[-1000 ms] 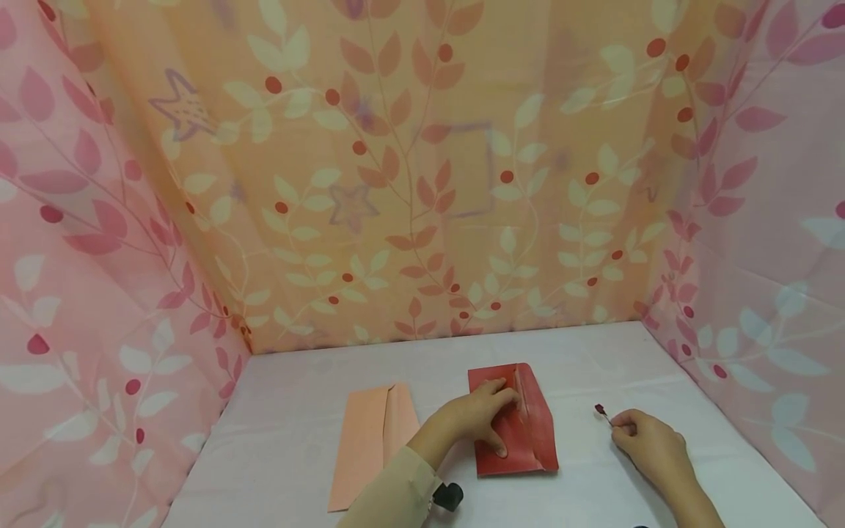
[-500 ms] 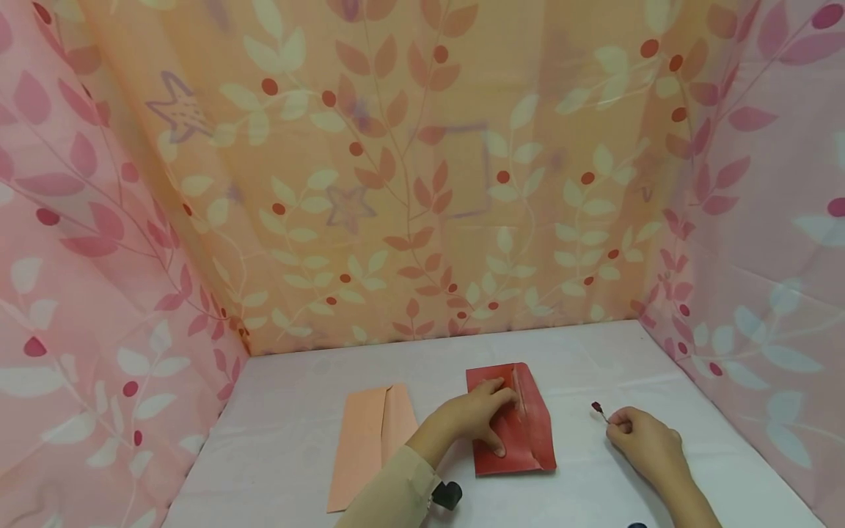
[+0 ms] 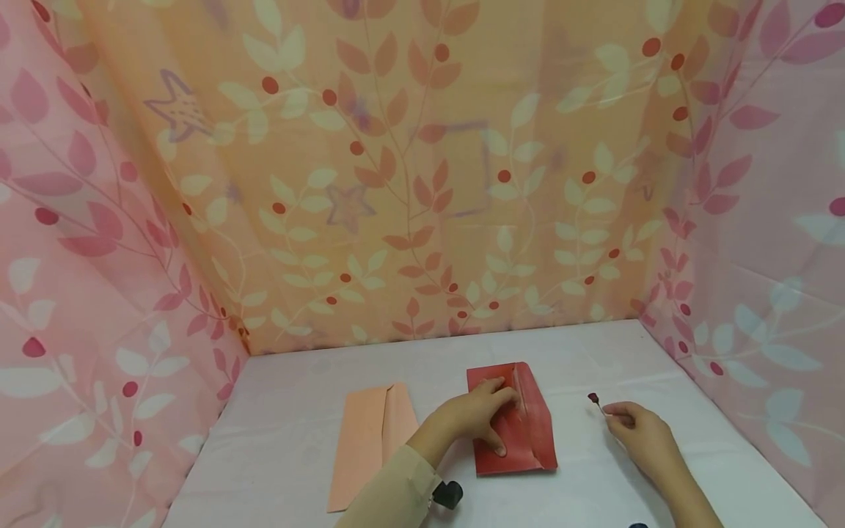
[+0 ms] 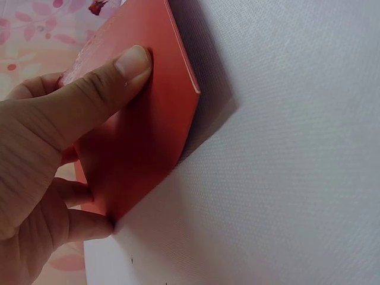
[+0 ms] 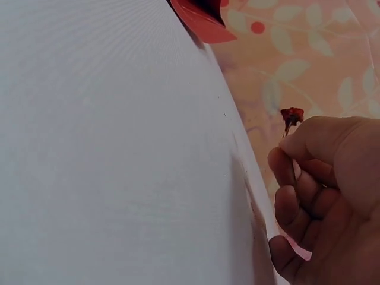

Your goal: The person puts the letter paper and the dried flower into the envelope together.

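A red envelope (image 3: 496,462) lies on the white table with its flap toward the right. My left hand (image 3: 472,416) holds it, the thumb (image 4: 133,65) on its face and the other fingers bent near the opening. In the left wrist view, one corner of the envelope stands a little off the cloth and casts a shadow. To the right, my right hand (image 3: 643,433) pinches a small dried dark red flower (image 3: 593,397) by its thin stem. The flower head (image 5: 292,115) points up past the thumb and forefinger in the right wrist view.
A peach envelope (image 3: 359,440) lies left of the red one, partly under the left forearm. A black wrist-camera piece (image 3: 449,495) sits by the left sleeve. Patterned curtains (image 3: 409,183) close off the table's back and both sides.
My right hand has shifted slightly left and away from me, and the flower now stands more upright. My left hand and the red envelope have stayed in place.
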`<state>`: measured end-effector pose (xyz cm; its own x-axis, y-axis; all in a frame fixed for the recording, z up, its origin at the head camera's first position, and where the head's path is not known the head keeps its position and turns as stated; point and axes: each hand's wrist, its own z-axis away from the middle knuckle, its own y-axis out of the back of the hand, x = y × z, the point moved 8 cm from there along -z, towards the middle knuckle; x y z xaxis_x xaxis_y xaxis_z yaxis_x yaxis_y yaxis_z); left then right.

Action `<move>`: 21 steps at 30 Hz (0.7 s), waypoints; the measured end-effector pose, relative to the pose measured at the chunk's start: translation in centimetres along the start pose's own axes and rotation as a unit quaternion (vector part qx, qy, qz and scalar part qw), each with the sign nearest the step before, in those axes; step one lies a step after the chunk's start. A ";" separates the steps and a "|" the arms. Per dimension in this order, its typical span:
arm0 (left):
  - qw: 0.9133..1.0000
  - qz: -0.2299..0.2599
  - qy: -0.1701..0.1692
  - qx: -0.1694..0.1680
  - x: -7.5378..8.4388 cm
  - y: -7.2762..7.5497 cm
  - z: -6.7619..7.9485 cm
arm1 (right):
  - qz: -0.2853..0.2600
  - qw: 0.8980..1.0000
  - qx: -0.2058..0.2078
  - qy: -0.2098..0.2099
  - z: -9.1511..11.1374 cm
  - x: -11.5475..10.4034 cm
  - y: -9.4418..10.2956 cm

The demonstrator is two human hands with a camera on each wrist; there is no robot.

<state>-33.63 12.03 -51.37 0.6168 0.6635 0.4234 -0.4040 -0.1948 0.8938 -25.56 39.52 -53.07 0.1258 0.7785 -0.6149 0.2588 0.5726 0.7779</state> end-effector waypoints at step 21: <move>1.000 0.007 -0.007 -0.001 -0.2 -0.2 -0.1 | -0.133 0.991 -0.015 -0.023 -0.6 -2.8 -0.9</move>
<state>-33.80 12.01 -51.66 0.6198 0.6511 0.4381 -0.4137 -0.2032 0.8874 -26.74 36.96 -51.94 0.1013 0.5872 -0.8031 0.2607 0.7634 0.5910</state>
